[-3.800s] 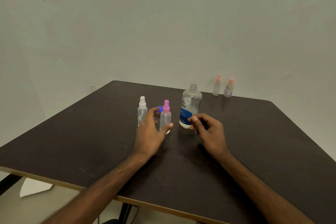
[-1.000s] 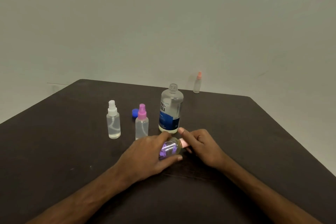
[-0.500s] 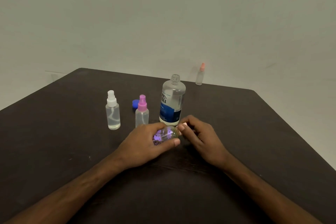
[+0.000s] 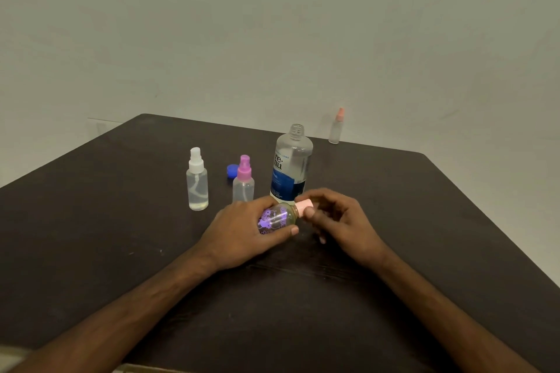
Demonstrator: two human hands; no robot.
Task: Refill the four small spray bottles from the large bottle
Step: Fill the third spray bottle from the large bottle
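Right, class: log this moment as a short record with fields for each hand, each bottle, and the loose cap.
left hand: grips patterned bottle, tipped sideways
right hand: fingers on its pink top
large bottle: upright, uncapped
blue cap: on table, behind pink-top bottle
white-top bottle: upright, leftmost
far bottle: upright at far edge

Dark brown table (image 4: 121, 251), plain pale wall (image 4: 272, 24) behind it
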